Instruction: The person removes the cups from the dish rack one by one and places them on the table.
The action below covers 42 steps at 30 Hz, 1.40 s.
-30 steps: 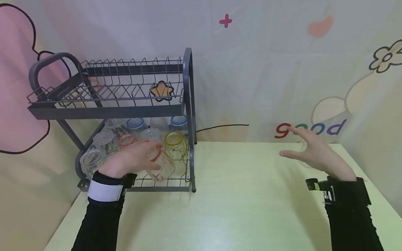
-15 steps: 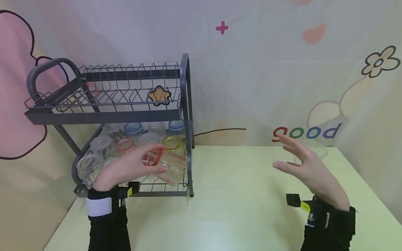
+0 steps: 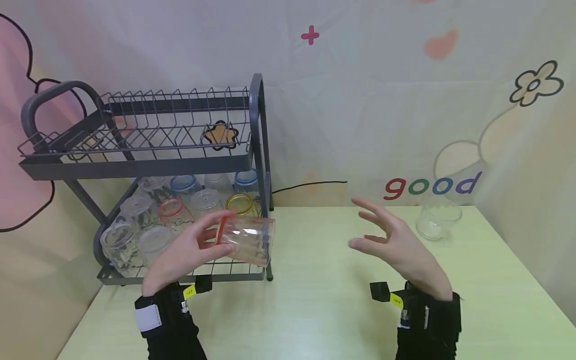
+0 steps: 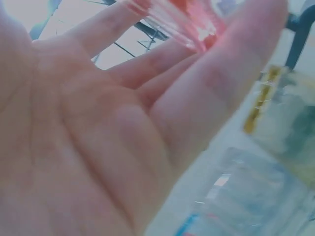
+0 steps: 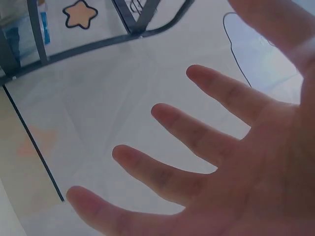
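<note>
Left hand (image 3: 182,257): grasping the red-ringed glass (image 3: 249,240) by its ringed end, fingers (image 3: 216,216) across the top, thumb along the lower near side.
Red-ringed glass: pink-tinted, turned on its side in the left hand's grip, ringed end toward the palm, other end pointing right; in front of the right end of the rack's lower tier, overlapping a post in the head view; only partly visible, blurred, at the top of the left wrist view.
Right hand (image 3: 402,250): released, holding nothing; fingers slightly bent and spread apart, raised over the bench (image 3: 324,310), well apart from the left hand.
Clear glass (image 3: 432,227): on the bench beyond the right hand, near the back edge.
Rack (image 3: 135,167): dark metal, two tiers, at the left of the bench.
Lower tier (image 3: 238,276): packed with glasses; gold-ringed glass (image 3: 240,204) just behind the held one, blue-ringed glasses (image 3: 183,183) toward the back, second red glass (image 3: 173,210) near the middle, more clear glasses (image 3: 119,237) down the left side.
Backdrop (image 3: 342,125): pale, printed with the word "good" (image 3: 434,187), a heart (image 3: 441,45) and a flower (image 3: 535,83).
Forearms: dark sleeves (image 3: 177,345), black wrist straps (image 3: 168,310).
</note>
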Available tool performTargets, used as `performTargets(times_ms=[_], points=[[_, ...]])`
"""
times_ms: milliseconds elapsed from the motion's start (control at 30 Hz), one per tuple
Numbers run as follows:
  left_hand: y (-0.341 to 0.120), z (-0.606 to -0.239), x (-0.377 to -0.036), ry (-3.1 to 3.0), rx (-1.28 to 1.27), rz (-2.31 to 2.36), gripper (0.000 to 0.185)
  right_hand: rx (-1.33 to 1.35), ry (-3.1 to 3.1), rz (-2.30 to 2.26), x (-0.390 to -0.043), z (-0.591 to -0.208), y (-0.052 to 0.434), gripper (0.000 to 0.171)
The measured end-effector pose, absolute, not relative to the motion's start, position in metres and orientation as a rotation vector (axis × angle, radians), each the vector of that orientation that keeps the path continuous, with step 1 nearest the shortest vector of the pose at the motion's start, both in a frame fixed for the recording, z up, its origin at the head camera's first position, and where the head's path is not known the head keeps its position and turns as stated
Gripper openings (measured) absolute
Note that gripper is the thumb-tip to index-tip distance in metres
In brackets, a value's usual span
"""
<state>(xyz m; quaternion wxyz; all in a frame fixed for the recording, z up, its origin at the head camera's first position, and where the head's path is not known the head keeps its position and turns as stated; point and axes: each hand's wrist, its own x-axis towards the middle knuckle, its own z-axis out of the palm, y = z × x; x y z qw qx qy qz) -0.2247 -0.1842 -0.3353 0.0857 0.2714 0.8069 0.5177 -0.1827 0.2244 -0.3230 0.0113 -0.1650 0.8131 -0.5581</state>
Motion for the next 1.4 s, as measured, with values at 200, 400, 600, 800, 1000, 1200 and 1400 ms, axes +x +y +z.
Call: performTargets(times_ms=[200,400,600,800,1000,1200,1400], points=[[-0.182,-0.352,-0.22,2.28,0.815,1.75,0.061,-0.536,2.517,-1.71,-0.184,-0.328,0.202,0.068],[-0.174,-0.361,-0.216,2.182,0.857,1.89,0.061,-0.62,2.499,-1.672,-0.186,-0.329,0.186,0.07],[-0.159,-0.358,-0.219,2.131,0.872,1.943,0.061,-0.689,2.392,-1.747,-0.188,-0.327,0.173,0.073],[-0.144,-0.357,-0.221,2.055,0.847,1.968,0.064,-0.747,2.259,-1.858,-0.19,-0.328,0.161,0.084],[-0.131,-0.358,-0.221,2.028,0.853,1.99,0.065,-0.75,2.111,-1.951,-0.192,-0.334,0.154,0.086],[-0.111,-0.356,-0.222,2.025,0.831,1.958,0.066,-0.76,2.056,-1.989,-0.196,-0.338,0.152,0.086],[-0.095,-0.355,-0.226,2.06,0.842,1.941,0.067,-0.705,2.143,-2.007,-0.199,-0.336,0.159,0.08]])
